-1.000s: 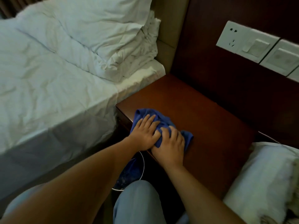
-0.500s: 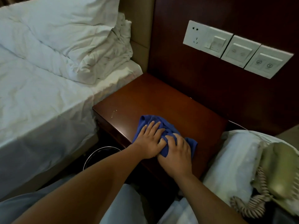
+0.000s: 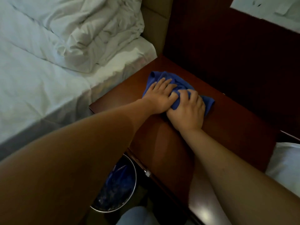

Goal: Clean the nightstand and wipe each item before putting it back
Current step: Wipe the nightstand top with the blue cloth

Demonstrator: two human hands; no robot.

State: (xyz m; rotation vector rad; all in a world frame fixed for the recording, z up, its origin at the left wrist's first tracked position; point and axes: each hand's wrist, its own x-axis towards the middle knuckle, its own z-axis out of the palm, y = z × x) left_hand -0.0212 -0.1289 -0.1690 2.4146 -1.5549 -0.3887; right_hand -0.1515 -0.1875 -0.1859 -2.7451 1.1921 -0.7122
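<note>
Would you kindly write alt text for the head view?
Both hands, left hand and right hand, press a blue cloth onto the dark wooden nightstand. A white bed lies to the left, and a bin stands below.

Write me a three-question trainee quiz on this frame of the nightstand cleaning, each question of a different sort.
1. True or false: both hands rest on the blue cloth.
2. Multiple choice: where does the round bin sit? A) on the bed B) on the floor by the front of the nightstand C) on the nightstand top
3. Fill in: the left hand lies with its fingers ____ over the cloth.

Key
1. True; the right hand is on it too, beside the left.
2. B
3. Straight (flat), pressing down.
</note>
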